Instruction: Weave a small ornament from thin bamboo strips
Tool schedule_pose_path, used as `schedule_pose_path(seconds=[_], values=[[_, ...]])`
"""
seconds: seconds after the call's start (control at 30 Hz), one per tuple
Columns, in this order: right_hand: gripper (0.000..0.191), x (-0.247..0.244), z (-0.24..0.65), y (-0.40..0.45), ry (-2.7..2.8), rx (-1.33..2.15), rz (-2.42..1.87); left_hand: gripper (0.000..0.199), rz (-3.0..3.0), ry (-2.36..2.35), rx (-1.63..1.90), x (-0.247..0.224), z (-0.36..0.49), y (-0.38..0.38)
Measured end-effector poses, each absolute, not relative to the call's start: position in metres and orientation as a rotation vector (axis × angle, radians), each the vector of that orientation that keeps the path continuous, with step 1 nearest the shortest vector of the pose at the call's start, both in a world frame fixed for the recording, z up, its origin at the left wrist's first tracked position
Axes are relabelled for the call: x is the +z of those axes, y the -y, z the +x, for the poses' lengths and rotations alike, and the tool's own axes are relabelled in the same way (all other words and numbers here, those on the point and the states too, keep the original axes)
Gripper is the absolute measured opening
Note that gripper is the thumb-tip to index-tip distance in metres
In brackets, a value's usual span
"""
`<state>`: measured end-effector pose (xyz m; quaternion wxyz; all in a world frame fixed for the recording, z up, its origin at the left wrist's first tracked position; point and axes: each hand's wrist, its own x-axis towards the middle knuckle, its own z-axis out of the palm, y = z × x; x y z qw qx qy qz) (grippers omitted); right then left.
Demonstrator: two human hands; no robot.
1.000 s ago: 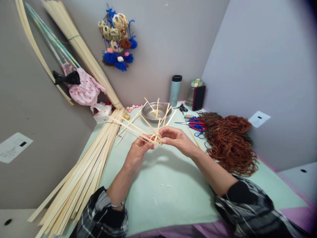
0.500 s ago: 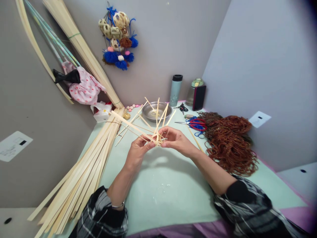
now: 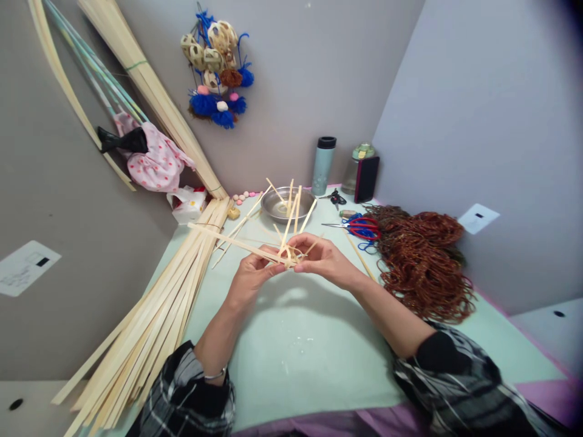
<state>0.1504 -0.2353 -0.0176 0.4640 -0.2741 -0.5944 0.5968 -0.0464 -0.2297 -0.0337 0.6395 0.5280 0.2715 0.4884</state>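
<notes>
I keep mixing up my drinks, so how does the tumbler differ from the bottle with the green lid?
The tumbler has a black lid; the bottle has a green one. The tumbler's body is opaque pale blue, while the bottle's looks see-through. The tumbler shows in full, but the dark phone partly hides the bottle. Both stand upright at the back of the table.
</notes>
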Motion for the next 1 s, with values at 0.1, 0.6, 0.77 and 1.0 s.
schedule_pose_path(seconds=[0.1, 0.6, 0.77, 1.0], values=[[0.036, -0.02, 0.148, 0.235, 1.455, 1.445, -0.698, 0.024, 1.13, -0.667, 1.131, -0.036, -0.043, 0.23], [0.037, -0.034, 0.144, 0.236, 1.657, 0.517, -0.936, 0.04, 1.119, -0.957, 1.426, -0.047, -0.027, 0.242], [0.041, -0.038, 0.14, 0.24, 1.91, 0.097, -1.054, 0.062, 1.248, -0.915, 1.412, -0.045, -0.02, 0.249], [0.05, -0.032, 0.135, 0.249, 2.061, 0.03, -0.961, 0.042, 1.129, -0.813, 1.327, -0.045, -0.028, 0.238]])
